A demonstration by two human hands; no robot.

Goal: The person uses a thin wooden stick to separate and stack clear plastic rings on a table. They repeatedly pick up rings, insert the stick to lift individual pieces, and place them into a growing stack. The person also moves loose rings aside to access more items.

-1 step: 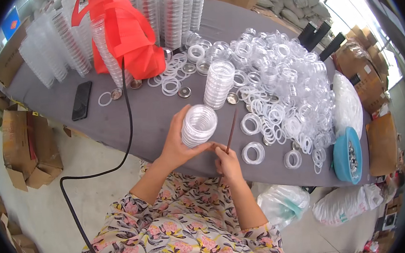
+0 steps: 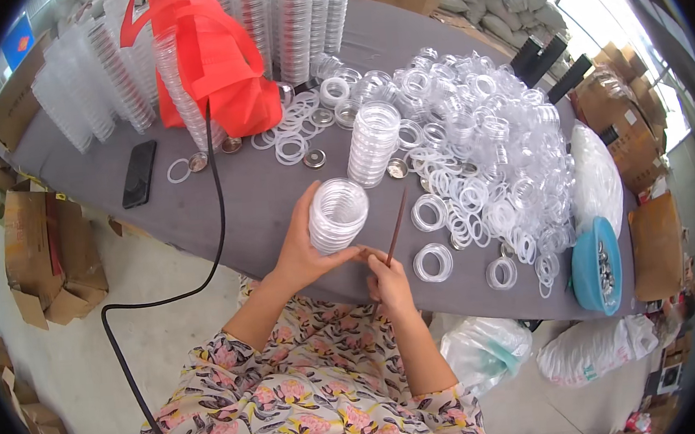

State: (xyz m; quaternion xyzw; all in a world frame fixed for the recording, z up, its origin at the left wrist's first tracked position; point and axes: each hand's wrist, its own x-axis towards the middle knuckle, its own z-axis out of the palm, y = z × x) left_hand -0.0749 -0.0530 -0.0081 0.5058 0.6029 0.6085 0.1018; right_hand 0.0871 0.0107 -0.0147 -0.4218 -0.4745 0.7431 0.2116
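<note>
My left hand (image 2: 299, 249) is wrapped round a short stack of clear plastic rings (image 2: 338, 218), lifted near the table's front edge. Its thumb reaches across toward my right hand (image 2: 389, 283), which is closed on a thin brown stick (image 2: 398, 228) that slants up and away. Just beyond the held rings, a taller stack of clear rings (image 2: 374, 143) stands upright on the table. To the right of the stick lie loose clear rings (image 2: 433, 262), and a small round metal piece (image 2: 397, 168) sits by the foot of the standing stack.
A big heap of clear rings (image 2: 471, 126) covers the table's right side, beside a blue basin (image 2: 595, 267) of metal pieces. At the back left are a red bag (image 2: 218, 72) and tall clear stacks (image 2: 298, 33). A phone (image 2: 140, 174) and black cable (image 2: 220, 211) lie left.
</note>
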